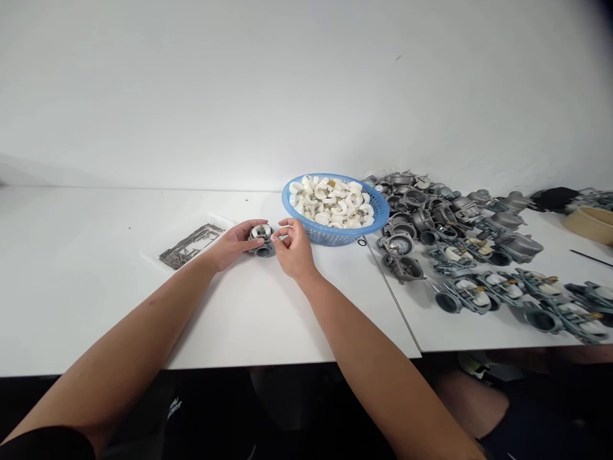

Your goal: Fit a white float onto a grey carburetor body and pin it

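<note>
on the white table (96, 268), a grey carburetor body (262, 241) is clasped by the left hand (234, 244); the right hand (293, 250) fingertips are pinched together at its edge, on what cannot be told. a small part could be dropped if that pinch slackens.

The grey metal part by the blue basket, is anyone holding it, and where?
Yes. The left hand grips the grey metal part on its left side as it rests on the table; the right hand pinches at its top right.

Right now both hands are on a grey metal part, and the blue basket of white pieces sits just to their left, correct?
Not quite. In the head view the blue basket of white pieces sits just right of the hands. The left hand and right hand do hold the grey metal part.
</note>
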A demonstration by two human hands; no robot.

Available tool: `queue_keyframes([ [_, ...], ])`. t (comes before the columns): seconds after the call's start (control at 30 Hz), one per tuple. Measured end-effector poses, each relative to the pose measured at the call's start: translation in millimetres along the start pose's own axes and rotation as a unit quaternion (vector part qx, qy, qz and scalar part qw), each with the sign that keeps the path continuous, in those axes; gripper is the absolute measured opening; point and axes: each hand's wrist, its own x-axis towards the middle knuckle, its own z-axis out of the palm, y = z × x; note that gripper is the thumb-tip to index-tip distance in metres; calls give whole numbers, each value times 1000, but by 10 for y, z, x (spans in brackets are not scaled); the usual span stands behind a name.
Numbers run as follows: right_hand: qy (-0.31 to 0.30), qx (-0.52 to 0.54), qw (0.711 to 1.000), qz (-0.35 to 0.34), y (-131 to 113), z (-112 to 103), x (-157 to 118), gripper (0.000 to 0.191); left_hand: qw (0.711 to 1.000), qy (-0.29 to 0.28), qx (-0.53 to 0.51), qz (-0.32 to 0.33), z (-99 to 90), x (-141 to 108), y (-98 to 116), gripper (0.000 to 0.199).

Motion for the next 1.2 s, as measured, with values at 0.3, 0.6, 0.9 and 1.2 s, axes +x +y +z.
queue_keyframes([
  [0.3, 19, -20, 1000, 5, -3, -21, 15, 24, 1000, 1, 1, 1, -1, 2, -3, 60],
  [0.6, 11, -62, 998, -13, -43, -54, -4, 20, 1000, 1, 4, -9, -5, 3, -9, 59],
  [0.9, 12, -78, 997, -22, -48, -52, -2, 19, 1000, 11, -15, 0, 3, 3, -14, 61],
  [1.2, 17, -58, 998, -9, -10, -14, -15, 18, 1000, 12, -8, -13, 17, -7, 15, 61],
])
